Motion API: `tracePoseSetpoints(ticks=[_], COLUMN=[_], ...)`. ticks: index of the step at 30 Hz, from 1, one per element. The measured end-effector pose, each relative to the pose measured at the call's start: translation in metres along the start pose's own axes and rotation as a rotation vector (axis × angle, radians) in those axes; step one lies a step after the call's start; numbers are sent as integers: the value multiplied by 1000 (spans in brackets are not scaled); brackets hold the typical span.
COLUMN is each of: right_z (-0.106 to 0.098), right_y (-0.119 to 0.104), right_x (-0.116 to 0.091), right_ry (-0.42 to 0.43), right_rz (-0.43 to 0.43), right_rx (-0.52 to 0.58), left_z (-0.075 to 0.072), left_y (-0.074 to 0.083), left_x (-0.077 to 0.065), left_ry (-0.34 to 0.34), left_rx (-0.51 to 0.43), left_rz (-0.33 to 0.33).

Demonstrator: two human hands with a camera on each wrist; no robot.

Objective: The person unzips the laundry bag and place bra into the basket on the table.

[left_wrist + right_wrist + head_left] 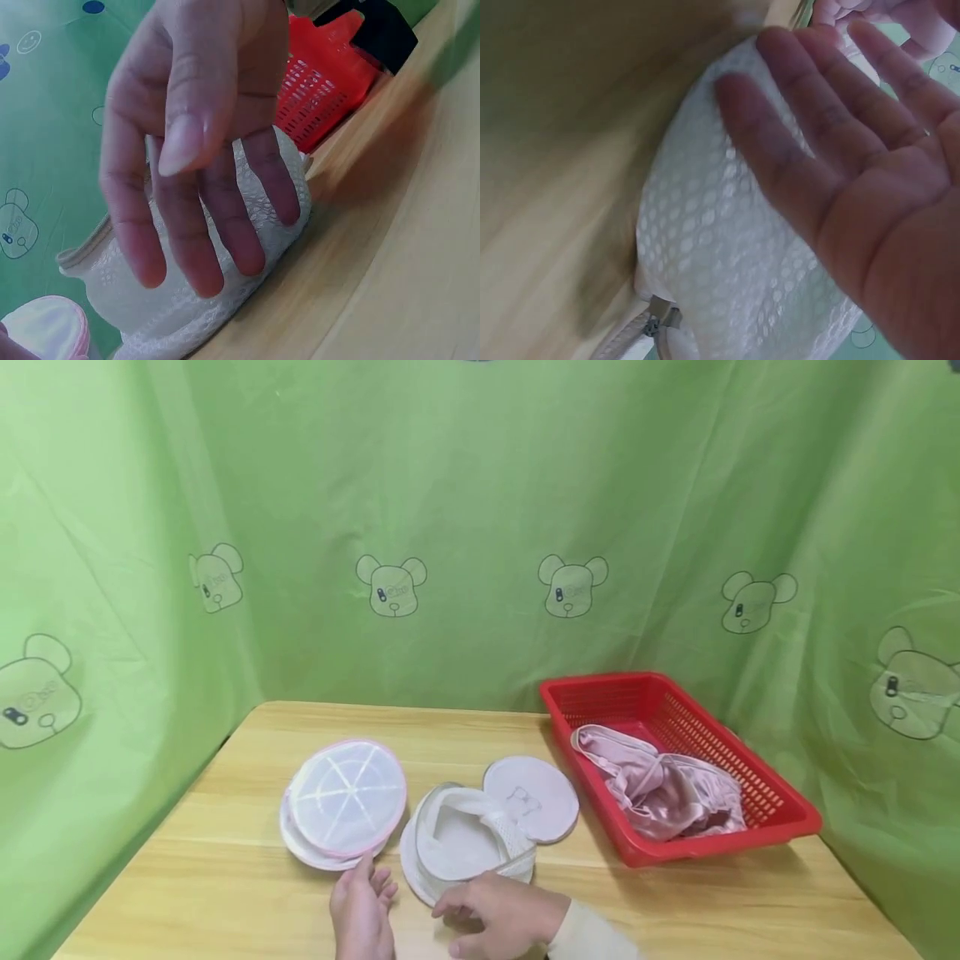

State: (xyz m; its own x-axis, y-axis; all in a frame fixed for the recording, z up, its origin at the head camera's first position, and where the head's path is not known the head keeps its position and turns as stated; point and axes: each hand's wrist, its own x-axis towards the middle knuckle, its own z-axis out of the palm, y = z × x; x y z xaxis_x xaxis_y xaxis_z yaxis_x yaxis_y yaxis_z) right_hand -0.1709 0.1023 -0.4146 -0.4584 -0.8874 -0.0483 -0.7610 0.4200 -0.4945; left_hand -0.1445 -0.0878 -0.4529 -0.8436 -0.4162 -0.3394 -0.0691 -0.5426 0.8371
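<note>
A white mesh laundry bag (519, 862) stands unzipped on the table, its round flap (510, 781) folded back to the right and printed with a bow-like drawing. My right hand (502, 914) is at the bag's near side, fingers loosely extended and overlapping the honeycomb mesh in the right wrist view. A zipper pull (658, 315) shows at the bag's edge there. Left of the bag, my left hand (362, 910) is held with relaxed, spread fingers and nothing in its grasp. Just beyond its fingertips lies a round, pink-edged white mesh piece (330, 810), resting over another white round layer.
On the right side of the table sits a red plastic basket (600, 802) with slotted walls, holding shiny pink fabric (667, 797). Green curtain (480, 485) with bear prints surrounds the wooden table (210, 852) at the back and sides.
</note>
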Motion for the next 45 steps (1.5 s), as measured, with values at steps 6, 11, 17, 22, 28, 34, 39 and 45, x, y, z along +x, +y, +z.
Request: tracePoseSetpoints(ticks=[6, 11, 17, 22, 28, 34, 39, 45], right_z=[-2, -4, -3, -4, -7, -9, -11, -10], right_y=[9, 14, 22, 28, 31, 30, 26, 21], right_x=[-3, -5, -6, -5, -4, -4, -4, -2], right_ry=[66, 101, 131, 163, 174, 161, 150, 142], right_rz=[64, 141, 248, 273, 285, 281, 266, 257], right_rx=[-44, -48, -29, -31, -35, -32, -27, -21], left_z=[1, 0, -1, -1, -1, -3, -5, -8], left_y=[-1, -1, 0, 0, 0, 0, 0, 0], left_x=[0, 0, 1, 1, 1, 3, 5, 6], left_ry=[-21, -25, -21, -19, -29, -47, -34, -14], left_rx=[-16, -23, -22, -32, -39, -40, -67, -91], left_rz=[-4, -12, -23, -24, -31, -32, -32, -57])
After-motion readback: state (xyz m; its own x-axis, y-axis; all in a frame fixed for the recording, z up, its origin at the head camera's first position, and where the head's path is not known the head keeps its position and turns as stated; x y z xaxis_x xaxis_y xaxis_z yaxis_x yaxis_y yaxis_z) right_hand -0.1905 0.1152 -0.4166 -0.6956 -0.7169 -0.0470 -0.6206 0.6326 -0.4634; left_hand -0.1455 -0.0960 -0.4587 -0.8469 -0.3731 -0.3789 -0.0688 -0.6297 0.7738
